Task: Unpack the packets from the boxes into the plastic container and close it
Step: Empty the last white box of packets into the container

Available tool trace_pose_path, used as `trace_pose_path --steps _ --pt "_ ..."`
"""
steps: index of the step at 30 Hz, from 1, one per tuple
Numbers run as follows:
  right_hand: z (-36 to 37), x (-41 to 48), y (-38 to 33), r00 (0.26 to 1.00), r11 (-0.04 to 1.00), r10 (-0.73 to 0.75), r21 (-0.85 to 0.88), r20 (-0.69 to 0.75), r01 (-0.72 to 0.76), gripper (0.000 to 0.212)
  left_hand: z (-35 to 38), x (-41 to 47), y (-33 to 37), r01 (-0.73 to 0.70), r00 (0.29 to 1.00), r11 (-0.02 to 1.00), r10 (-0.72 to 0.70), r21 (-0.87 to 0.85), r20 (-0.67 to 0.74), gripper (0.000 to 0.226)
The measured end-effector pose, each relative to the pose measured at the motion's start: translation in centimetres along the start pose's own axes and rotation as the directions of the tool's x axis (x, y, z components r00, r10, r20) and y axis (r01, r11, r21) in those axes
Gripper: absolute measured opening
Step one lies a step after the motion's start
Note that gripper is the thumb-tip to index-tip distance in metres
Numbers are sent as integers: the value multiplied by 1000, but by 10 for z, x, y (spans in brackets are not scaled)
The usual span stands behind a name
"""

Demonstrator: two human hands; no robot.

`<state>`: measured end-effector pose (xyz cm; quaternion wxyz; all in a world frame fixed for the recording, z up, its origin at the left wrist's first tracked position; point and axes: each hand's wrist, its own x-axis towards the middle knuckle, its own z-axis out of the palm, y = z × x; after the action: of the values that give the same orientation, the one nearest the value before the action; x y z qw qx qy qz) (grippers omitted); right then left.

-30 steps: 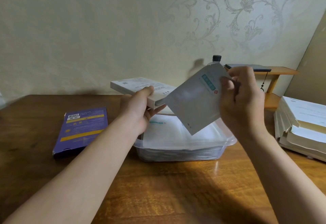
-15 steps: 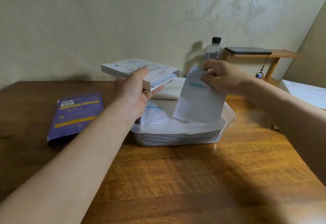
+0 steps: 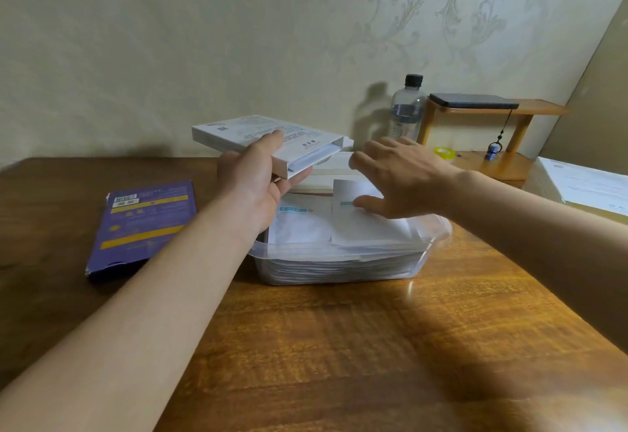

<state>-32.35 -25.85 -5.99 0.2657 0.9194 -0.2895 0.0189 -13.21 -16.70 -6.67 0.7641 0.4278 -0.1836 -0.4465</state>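
Big wooden table [image 3: 339, 346] fills most of the view, patterned wallpaper behind it. Using the clear plastic container [image 3: 339, 270] in the middle of the table as my reference for everything.

Off to the right of the container there's a stack of white booklets or boxes [image 3: 584, 186] at the table edge. Behind-right of the container sits a small wooden shelf [image 3: 516, 113] with a dark phone-looking slab [image 3: 472, 101] lying on top, and a clear water bottle [image 3: 406, 108] with a black cap just left of the shelf. Something small and yellow [image 3: 442, 152] sits on the shelf's lower level, can't make out what it is.

Well left of the container lies a flat purple box [image 3: 146, 224] with yellow stripes, flat on the table.

The container itself is open and packed nearly to the rim with white packets [image 3: 300, 224]. Right behind it there's a flat white thing, maybe the lid, can't tell.

Above the container's back-left corner, the left hand [image 3: 251, 190] has a firm hold on a flat white box [image 3: 268, 141], thumb on top and fingers under, the open end pointing right with some contents peeking out.

The right hand [image 3: 404, 180] hangs over the container's right half, fingers spread wide, thumb resting on the topmost packet [image 3: 367, 224], not gripping anything.
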Motion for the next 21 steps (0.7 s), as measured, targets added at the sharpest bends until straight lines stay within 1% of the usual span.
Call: trace_pose_path --steps 1,2,3,4,6,8,9,12,16,18,21 --pt "-3 -2 -3 1000 994 8 108 22 -10 59 0 0 0 -2 1000 1000 2 -2 1 15" --pt "-6 -3 -7 996 969 26 242 80 -45 58 0 0 0 -4 1000 1000 4 -2 4 15" --pt "-8 -4 -10 980 934 42 342 193 -107 63 0 0 0 -4 1000 1000 4 -1 8 16" --pt "-10 -4 -12 952 905 34 394 304 -158 72 0 -1 0 -3 1000 1000 3 0 12 16" --pt "-14 -3 -14 893 900 -9 393 449 -188 91 0 -1 -1 -1 1000 1000 1 2 17 16" --pt "-13 -3 -11 853 912 -43 368 520 -178 102 0 -2 0 2 1000 1000 -2 4 23 16" --pt "-14 -3 -9 837 918 -54 357 544 -172 105 0 -2 0 2 1000 1000 -2 6 27 16" --pt "-17 -3 -5 807 930 -98 342 583 -134 101 0 -2 1 3 1000 1000 -3 13 28 15" --pt "-20 -2 -2 797 934 -124 341 591 -107 88 -1 -1 -1 6 999 1000 -7 25 38 18" --pt "-20 0 0 794 941 -112 320 597 -108 92 -1 -1 -1 7 999 1000 -8 30 41 17" --pt "-19 0 0 759 954 -94 275 644 -116 103 -1 -1 -1 10 999 999 -11 36 43 13"
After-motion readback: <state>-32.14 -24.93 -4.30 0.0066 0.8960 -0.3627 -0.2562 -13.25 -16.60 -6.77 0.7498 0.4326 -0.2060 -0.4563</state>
